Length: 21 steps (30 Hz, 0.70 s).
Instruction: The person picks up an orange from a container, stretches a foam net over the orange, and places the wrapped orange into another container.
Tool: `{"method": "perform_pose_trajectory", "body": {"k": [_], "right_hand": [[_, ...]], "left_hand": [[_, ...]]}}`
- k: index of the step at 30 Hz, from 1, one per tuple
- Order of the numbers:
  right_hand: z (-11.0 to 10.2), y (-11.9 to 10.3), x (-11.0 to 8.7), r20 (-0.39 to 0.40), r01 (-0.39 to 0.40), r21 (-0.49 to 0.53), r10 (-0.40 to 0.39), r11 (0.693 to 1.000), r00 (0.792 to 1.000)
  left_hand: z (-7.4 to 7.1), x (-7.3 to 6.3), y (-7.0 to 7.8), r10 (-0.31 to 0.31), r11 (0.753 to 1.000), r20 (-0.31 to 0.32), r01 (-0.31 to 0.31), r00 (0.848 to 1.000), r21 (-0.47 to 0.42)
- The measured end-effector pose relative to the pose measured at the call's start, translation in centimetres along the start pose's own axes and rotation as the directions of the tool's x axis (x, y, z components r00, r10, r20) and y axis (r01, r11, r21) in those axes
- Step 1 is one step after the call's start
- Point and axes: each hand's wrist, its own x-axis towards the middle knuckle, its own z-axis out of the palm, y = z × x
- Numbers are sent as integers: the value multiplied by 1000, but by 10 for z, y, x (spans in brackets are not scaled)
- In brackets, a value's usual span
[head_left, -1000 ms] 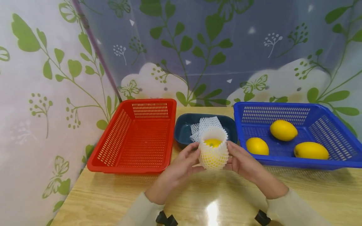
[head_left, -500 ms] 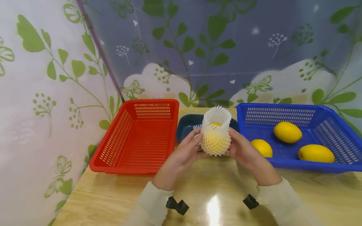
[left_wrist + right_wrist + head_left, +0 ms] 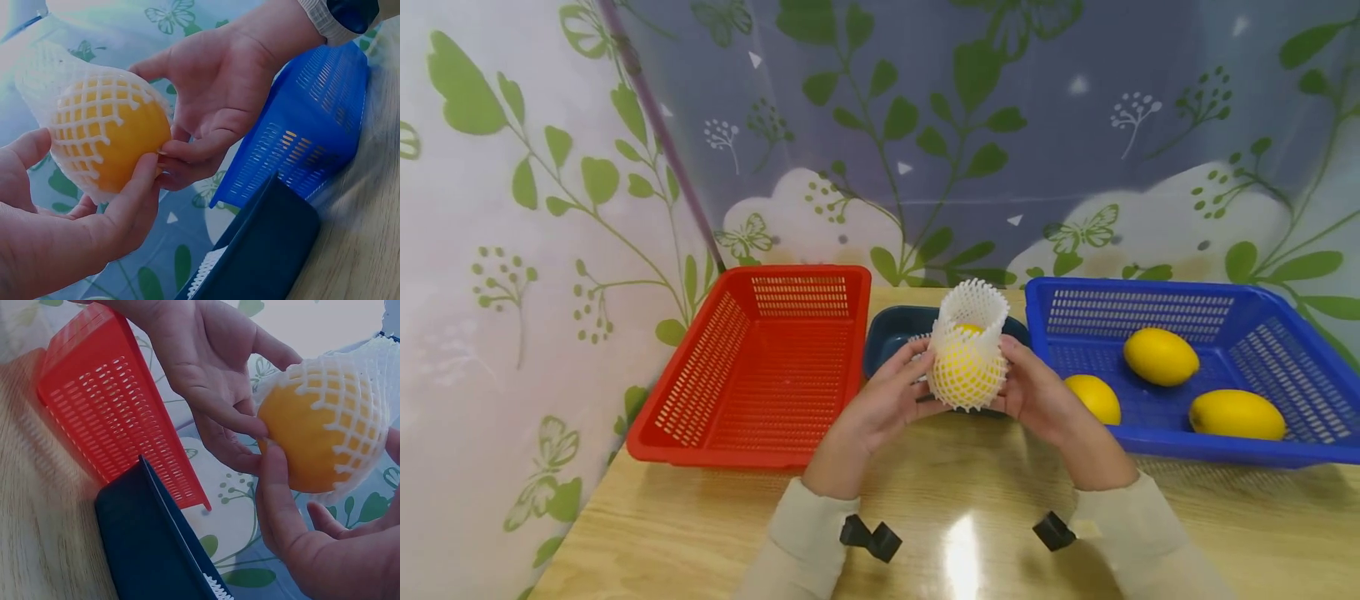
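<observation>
Between both hands, a yellow lemon (image 3: pixel 134 147) sits inside a white foam net sleeve (image 3: pixel 967 377). The sleeve's collar stands up above the fruit, while in the wrist views part of the lemon's underside (image 3: pixel 294 440) is bare. My left hand (image 3: pixel 887 400) grips the netted lemon from the left, thumb and fingers bent around it. From the other side my right hand (image 3: pixel 1037 392) holds it the same way. The fingertips of both hands meet beneath the lemon. Both hands are raised above the table, in front of the dark teal tray (image 3: pixel 891 325).
A red basket (image 3: pixel 748 454) stands on the left of the wooden table (image 3: pixel 895 525). To the right is a blue basket (image 3: pixel 1157 437) with lemons (image 3: pixel 1161 357) in it. More white netting (image 3: pixel 206 270) lies in the teal tray. A patterned cloth (image 3: pixel 820 108) hangs behind.
Both hands have raised the netted lemon and moved it away from me, over the tray. The sleeve's collar now looks taller above the fruit. Over the last half second little has moved.
</observation>
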Motion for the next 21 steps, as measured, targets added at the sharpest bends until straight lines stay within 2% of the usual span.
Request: {"method": "perform_pose_trajectory", "body": {"k": [10, 17, 21], "right_hand": [[-5, 0, 2, -23, 3, 54, -2, 999, 1000], [-6, 1, 3, -46, -18, 55, 21, 998, 999], [-6, 2, 1, -62, -29, 53, 33, 998, 998]], "left_hand": [[2, 1, 1, -10, 1000, -21, 10, 1000, -14], [2, 1, 2, -10, 1000, -16, 10, 1000, -28], [4, 3, -1, -17, 1000, -41, 16, 999, -21]]}}
